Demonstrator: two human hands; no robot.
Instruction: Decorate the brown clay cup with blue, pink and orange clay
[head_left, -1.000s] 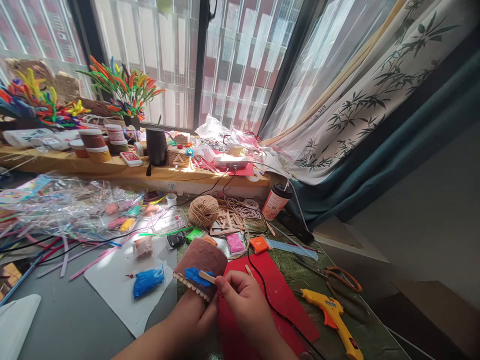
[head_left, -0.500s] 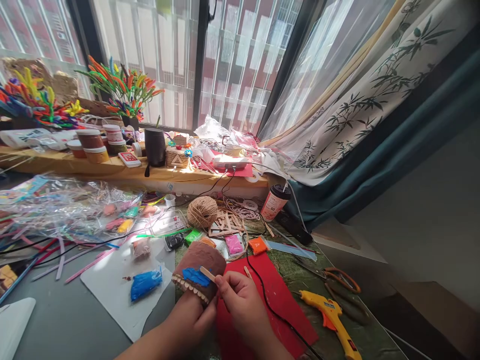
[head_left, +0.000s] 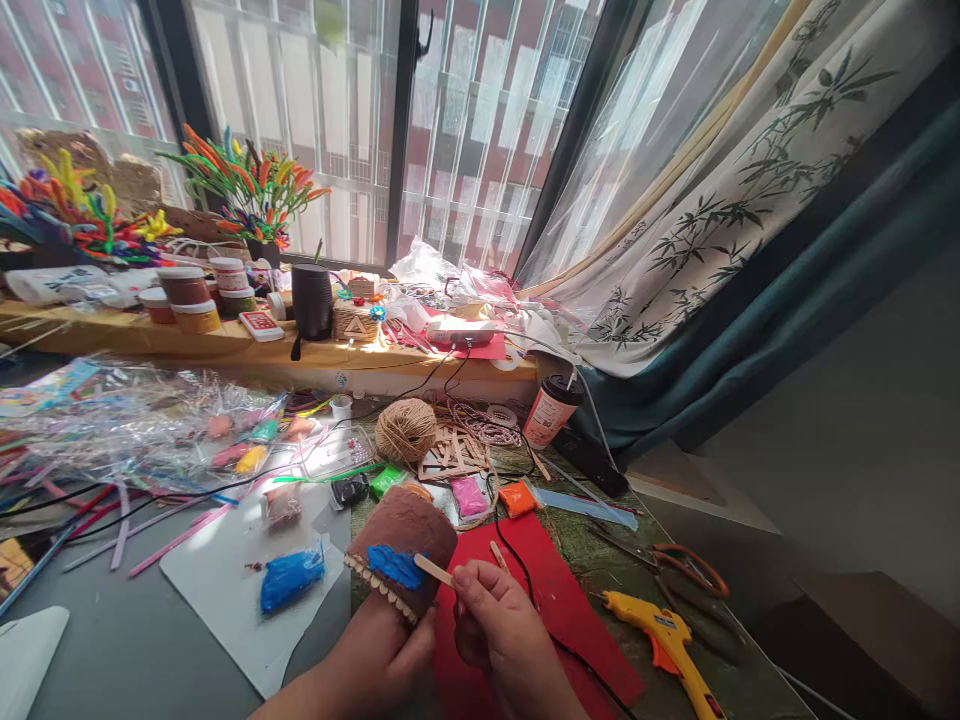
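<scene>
left hand (head_left: 390, 650) is wrapped round the underside of the brown clay piece (head_left: 401, 530), gripping it and holding it up tilted over the near edge of the table (head_left: 150, 640), right where the grey top meets the red sheet (head_left: 555, 610). there's a patch of blue clay (head_left: 395, 566) smeared on the brown face, and a row of pale tooth-like bits along its lower rim. right hand (head_left: 502, 625) is pinched shut on a wooden stick (head_left: 433, 570), fingers clenched round its near end, the far end lying on the edge of that blue patch. hands are just beside each other, nearly touching under the piece.

to the left on the table, a white sheet (head_left: 225, 590) carries a bag of blue clay (head_left: 292, 578). behind the piece sits a ball of twine (head_left: 405, 430), with a pile of wooden sticks (head_left: 454, 452) just beside it, then small pink (head_left: 470, 495) and orange clay packets (head_left: 517, 497). a black cable (head_left: 525, 580) runs across the red sheet. toward the near right corner lies a yellow glue gun (head_left: 664, 640), with scissors (head_left: 686, 570) just beyond it. a paper cup (head_left: 550, 412) stands by the curtain at the far right edge.
</scene>
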